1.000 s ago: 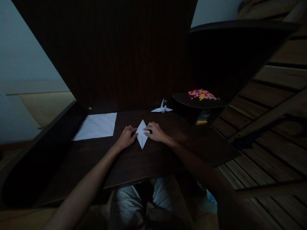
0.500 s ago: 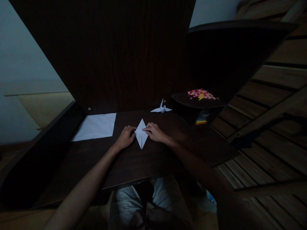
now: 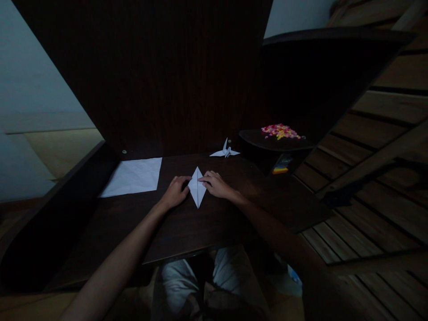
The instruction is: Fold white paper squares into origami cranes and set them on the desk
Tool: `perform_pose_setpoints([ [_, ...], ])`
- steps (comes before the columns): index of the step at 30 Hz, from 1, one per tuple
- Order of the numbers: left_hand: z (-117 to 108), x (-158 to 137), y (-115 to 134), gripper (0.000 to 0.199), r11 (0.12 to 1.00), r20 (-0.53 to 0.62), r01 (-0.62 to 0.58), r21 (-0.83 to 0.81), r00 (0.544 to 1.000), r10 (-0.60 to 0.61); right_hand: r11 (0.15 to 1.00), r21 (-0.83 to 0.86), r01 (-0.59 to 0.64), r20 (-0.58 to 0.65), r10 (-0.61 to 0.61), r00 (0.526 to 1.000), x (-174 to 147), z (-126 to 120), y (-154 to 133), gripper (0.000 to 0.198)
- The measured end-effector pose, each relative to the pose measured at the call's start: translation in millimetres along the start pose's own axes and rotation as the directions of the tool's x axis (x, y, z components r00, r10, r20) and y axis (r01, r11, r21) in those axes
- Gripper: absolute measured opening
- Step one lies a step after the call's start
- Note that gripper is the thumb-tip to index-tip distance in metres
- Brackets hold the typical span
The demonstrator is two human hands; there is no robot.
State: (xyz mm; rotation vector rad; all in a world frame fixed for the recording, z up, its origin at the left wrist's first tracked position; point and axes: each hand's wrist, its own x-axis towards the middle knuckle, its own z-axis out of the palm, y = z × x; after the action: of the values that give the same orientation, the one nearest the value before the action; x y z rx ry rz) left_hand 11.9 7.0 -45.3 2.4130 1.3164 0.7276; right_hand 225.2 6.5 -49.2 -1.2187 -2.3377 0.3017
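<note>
A white paper folded into a diamond (image 3: 197,191) lies on the dark desk, its points toward and away from me. A thin straight line runs down its middle. At its left corner, my left hand (image 3: 174,191) has its index finger and thumb bent around the edge. From the other side my right hand (image 3: 216,183) grips the right edge, with its index fingertip near the middle line. Both hands rest low on the desktop, fingers curled. Behind them stands a folded white paper crane (image 3: 226,153) with its wings spread.
A flat, slightly creased white sheet (image 3: 133,176) lies at the desk's left. On a low corner shelf (image 3: 254,139) at right sits a heap of small pink, red and yellow pieces (image 3: 281,131). Below it is a small packet (image 3: 281,164) with a yellow end. Dark panels bound the desk.
The diamond's upper flap and the dark gap in its lower half no longer show; a single line now runs along its length. My hands have hardly moved.
</note>
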Motion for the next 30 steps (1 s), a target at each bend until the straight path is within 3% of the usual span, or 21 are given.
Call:
perform_pose_setpoints([
  [8, 1.8, -1.0, -1.7, 0.039, 0.999, 0.001, 0.014, -0.034, 1.0, -0.014, 0.996, 0.017, 0.083, -0.084, -0.082, 0.993, -1.3, -2.6, -2.6, 0.035],
  [12, 3.7, -2.0, -0.5, 0.045, 1.0, 0.001, 0.028, -0.007, 1.0, -0.028, 0.995, -0.016, 0.103, -0.02, -0.104, 0.994, -0.9, -0.8, -1.6, 0.032],
  [16, 3.5, -2.5, 1.4, 0.045, 0.999, -0.069, 0.026, 0.046, 0.997, -0.023, 0.994, 0.009, 0.113, 0.068, -0.113, 0.991, 1.6, 4.3, 2.5, 0.036],
  [22, 0.8, -1.9, 0.5, 0.035, 0.991, -0.153, 0.09, 0.098, 0.985, -0.075, 0.994, -0.03, 0.103, 0.081, -0.1, 0.992, 1.0, 4.7, 2.3, 0.034],
  [30, -2.1, -1.6, 1.5, 0.036, 0.994, -0.068, 0.104, 0.038, 0.992, -0.102, 0.995, -0.093, 0.045, 0.066, -0.038, 0.997, 0.1, -6.8, -6.7, 0.03],
])
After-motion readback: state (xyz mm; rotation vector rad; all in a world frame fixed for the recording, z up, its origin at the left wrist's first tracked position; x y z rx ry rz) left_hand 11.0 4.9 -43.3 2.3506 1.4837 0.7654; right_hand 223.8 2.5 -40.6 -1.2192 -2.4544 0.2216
